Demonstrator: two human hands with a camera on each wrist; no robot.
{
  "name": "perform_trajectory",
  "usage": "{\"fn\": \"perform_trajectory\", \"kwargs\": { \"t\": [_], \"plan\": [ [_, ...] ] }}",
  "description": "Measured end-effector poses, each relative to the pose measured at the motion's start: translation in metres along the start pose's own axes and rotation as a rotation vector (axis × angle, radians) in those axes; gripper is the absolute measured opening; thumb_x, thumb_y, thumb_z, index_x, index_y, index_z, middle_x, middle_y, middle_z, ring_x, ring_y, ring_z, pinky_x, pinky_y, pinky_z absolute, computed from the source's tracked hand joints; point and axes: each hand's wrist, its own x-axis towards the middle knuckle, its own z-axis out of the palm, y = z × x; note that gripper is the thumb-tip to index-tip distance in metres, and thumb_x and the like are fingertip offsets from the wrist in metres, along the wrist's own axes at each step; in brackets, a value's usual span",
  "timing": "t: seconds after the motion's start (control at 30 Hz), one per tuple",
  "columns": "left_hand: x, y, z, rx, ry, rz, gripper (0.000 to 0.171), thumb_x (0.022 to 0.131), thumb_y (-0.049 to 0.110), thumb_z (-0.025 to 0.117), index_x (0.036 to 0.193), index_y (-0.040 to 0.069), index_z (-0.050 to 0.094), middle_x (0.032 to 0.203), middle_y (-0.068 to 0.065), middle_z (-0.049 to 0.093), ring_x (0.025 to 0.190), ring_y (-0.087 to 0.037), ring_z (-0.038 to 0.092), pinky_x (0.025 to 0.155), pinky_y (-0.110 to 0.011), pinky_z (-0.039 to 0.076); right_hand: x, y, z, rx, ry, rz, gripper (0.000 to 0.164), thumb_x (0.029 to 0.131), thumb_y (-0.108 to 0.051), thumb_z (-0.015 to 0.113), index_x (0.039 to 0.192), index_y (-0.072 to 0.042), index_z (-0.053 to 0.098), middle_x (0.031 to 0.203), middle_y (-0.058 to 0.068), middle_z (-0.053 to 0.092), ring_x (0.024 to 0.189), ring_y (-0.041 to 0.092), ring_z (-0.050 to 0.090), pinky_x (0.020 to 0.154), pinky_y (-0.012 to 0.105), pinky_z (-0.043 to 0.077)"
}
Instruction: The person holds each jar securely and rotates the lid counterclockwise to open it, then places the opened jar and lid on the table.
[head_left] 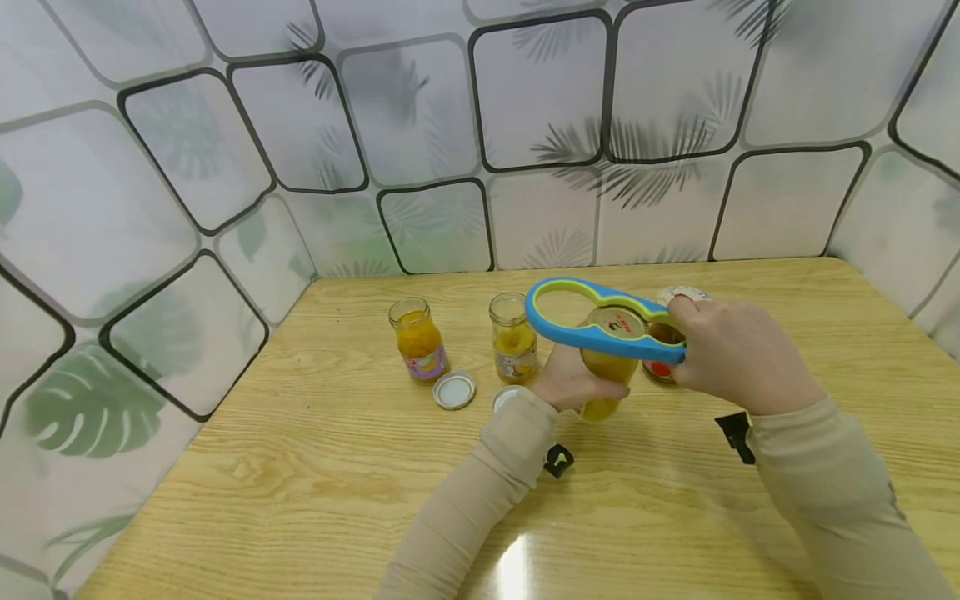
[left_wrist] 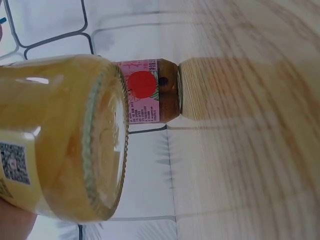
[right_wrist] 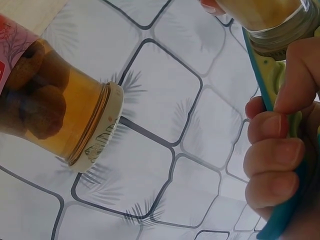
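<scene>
Left hand: fingers and thumb wrapped round the held jar; the left hand (head_left: 567, 382) looks well placed below the lid, and a firm, steady grip there should keep the glass from spinning.
Right hand: fingers curled round the narrow end of the opener; the right hand (head_left: 738, 354) has most of the tool beyond its grip, which should favour leverage.
Held jar: the yellow-filled held jar (head_left: 611, 367) is in front of the person, tilted, its base apart from the tabletop (head_left: 300, 483) — resting it down would likely steady the turn.
Opener: the blue-and-green opener (head_left: 581, 336) lies across the jar's top, the gold lid (head_left: 617, 322) showing within a middle opening.
Seating: how tightly the rim bites cannot be told; a level, snug fit on the lid's edge is advisable — a skewed one could slip.
Behind the grip: a red-labelled jar (right_wrist: 55, 90), its pale lid (right_wrist: 102, 127) on, stands near the right hand; the tool's swing should clear it.
Left of the hands: an uncovered purple-labelled jar (head_left: 418, 342) and an uncovered fruit jar (head_left: 516, 346), with two loose lids (head_left: 454, 390) lying before them.
</scene>
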Motion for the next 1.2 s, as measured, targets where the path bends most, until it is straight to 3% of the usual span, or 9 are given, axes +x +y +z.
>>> {"fn": "perform_trajectory", "kwargs": {
  "t": [0.27,0.43,0.8,1.07,1.13,1.2],
  "plan": [
    [-0.002,0.004,-0.003,0.087,-0.093,-0.202,0.066,0.060,-0.001,0.075,0.120,0.002,0.047,0.108,-0.005,0.055,0.095,-0.008,0.048,0.085,-0.020,0.037,-0.001,0.003,0.000,0.019,-0.012,-0.016,0.038,0.052,-0.025,0.072,0.069,-0.008,0.044,0.054,-0.004,0.031,0.039,0.010,0.029,0.034,0.027,0.026],
    [-0.002,0.003,-0.005,0.107,-0.164,-0.226,0.067,0.062,-0.001,0.074,0.122,0.002,0.045,0.112,-0.007,0.053,0.098,-0.009,0.047,0.086,-0.020,0.036,-0.002,0.005,-0.002,0.034,-0.049,-0.026,0.041,0.051,-0.027,0.076,0.066,-0.011,0.041,0.052,-0.006,0.031,0.039,0.009,0.029,0.035,0.026,0.025],
    [0.000,0.005,-0.004,-0.031,-0.262,-0.015,0.068,0.057,-0.009,0.074,0.119,-0.006,0.047,0.111,-0.021,0.054,0.094,-0.003,0.048,0.089,-0.020,0.037,-0.004,0.009,-0.013,0.044,-0.156,-0.011,0.041,0.051,-0.029,0.079,0.071,-0.012,0.048,0.053,-0.007,0.035,0.042,0.009,0.026,0.038,0.027,0.025],
    [0.000,0.004,-0.005,-0.067,-0.300,0.033,0.069,0.055,-0.012,0.072,0.119,-0.009,0.045,0.110,-0.025,0.052,0.092,-0.002,0.047,0.089,-0.021,0.037,-0.004,0.012,-0.014,0.064,-0.163,-0.021,0.044,0.051,-0.033,0.080,0.072,-0.013,0.047,0.055,-0.008,0.033,0.043,0.008,0.026,0.039,0.026,0.025],
    [0.000,0.003,-0.005,-0.066,-0.300,0.041,0.069,0.055,-0.011,0.072,0.119,-0.009,0.044,0.110,-0.025,0.052,0.092,-0.002,0.047,0.089,-0.021,0.037,-0.005,0.013,-0.013,0.071,-0.157,-0.024,0.050,0.059,-0.053,0.073,0.072,-0.014,0.046,0.055,-0.009,0.033,0.043,0.008,0.026,0.039,0.026,0.025],
    [0.001,0.003,-0.005,-0.062,-0.297,0.048,0.069,0.055,-0.011,0.072,0.119,-0.009,0.045,0.110,-0.025,0.052,0.093,-0.003,0.047,0.089,-0.021,0.037,-0.005,0.014,-0.013,0.076,-0.157,-0.026,0.048,0.060,-0.051,0.073,0.072,-0.014,0.046,0.054,-0.009,0.032,0.044,0.008,0.026,0.039,0.026,0.025]
  ]
}}
